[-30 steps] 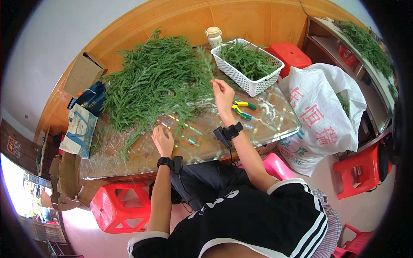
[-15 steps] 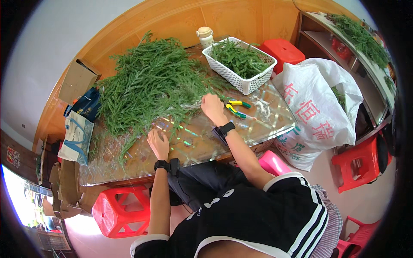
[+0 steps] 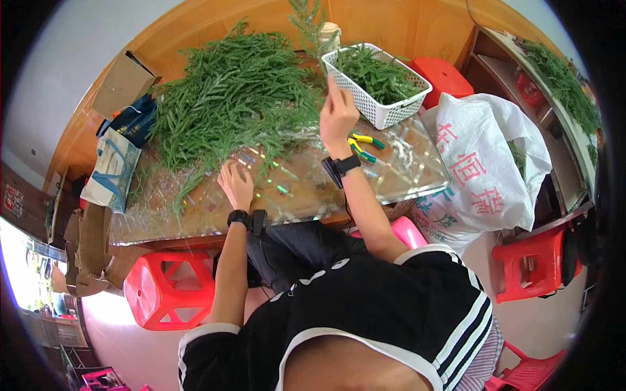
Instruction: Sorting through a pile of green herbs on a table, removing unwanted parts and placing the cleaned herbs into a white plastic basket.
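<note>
Pinched upright in my right hand [image 3: 338,121] is a green needle-leaved sprig [image 3: 310,29], its top reaching above the table's far edge. My left hand [image 3: 236,185] lies on the plastic-covered table [image 3: 313,189] near the front of the pile, fingers loosely spread and holding nothing. A big heap of similar green sprigs [image 3: 228,98] covers the table's left and middle. Just right of my right wrist lie yellow-and-green-handled pliers [image 3: 364,155], their jaws hidden behind the wrist. Beyond them a white plastic basket [image 3: 385,117] holds more sprigs.
A pale bottle [image 3: 329,36] stands behind the basket. To the right is a white woven sack [image 3: 482,169] with greenery inside. Bags [image 3: 111,173] and a cardboard box [image 3: 124,85] sit at the left. Red stools [image 3: 171,290] surround the table.
My right hand has risen from the table beside the pile and now holds a sprig upright. My left hand stays near the same spot. The whole view has shifted slightly.
</note>
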{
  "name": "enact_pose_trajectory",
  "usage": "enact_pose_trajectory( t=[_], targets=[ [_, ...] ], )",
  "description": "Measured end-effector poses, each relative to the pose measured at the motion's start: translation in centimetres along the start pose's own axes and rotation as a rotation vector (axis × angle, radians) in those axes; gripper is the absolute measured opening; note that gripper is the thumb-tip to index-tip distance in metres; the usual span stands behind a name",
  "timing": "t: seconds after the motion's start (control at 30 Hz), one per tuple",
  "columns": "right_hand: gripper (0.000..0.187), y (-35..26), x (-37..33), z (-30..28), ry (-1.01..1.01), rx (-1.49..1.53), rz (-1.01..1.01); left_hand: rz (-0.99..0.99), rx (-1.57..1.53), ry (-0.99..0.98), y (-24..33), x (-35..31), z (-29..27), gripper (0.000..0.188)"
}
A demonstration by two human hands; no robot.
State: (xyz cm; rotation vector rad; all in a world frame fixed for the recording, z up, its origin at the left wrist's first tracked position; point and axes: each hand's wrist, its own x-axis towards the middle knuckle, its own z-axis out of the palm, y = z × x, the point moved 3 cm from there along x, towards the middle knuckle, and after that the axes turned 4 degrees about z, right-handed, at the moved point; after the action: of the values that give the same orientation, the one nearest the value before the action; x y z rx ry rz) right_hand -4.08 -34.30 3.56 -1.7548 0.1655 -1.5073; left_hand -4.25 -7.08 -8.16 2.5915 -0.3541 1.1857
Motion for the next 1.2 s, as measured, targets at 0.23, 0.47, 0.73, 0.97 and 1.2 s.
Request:
enact_pose_trajectory(
  t=[0.23,0.47,0.73,0.97,1.2],
  targets=[
    [0.021,4.5,-6.5,3.8,-0.862,-0.442,0.232,0.001,0.015,0.026,-0.4,-0.6,-0.1,0.025],
    [0.024,2.5,-8.9,1.3,-0.806,-0.299,0.211,-0.052,-0.008,0.010,-0.8,-0.7,0.2,0.021],
    [0.038,3.7,-11.4,-0.9,-0.672,-0.002,0.175,-0.079,0.001,0.050,-1.1,-0.4,0.2,0.020],
    [0.051,4.4,-13.0,-4.6,-0.758,-0.099,0.105,-0.096,0.001,-0.017,-1.3,-0.1,0.9,0.021],
    [0.060,3.7,-13.0,-5.5,-0.782,-0.147,0.028,-0.097,0.015,-0.086,-1.8,0.0,1.1,0.021]
  ],
)
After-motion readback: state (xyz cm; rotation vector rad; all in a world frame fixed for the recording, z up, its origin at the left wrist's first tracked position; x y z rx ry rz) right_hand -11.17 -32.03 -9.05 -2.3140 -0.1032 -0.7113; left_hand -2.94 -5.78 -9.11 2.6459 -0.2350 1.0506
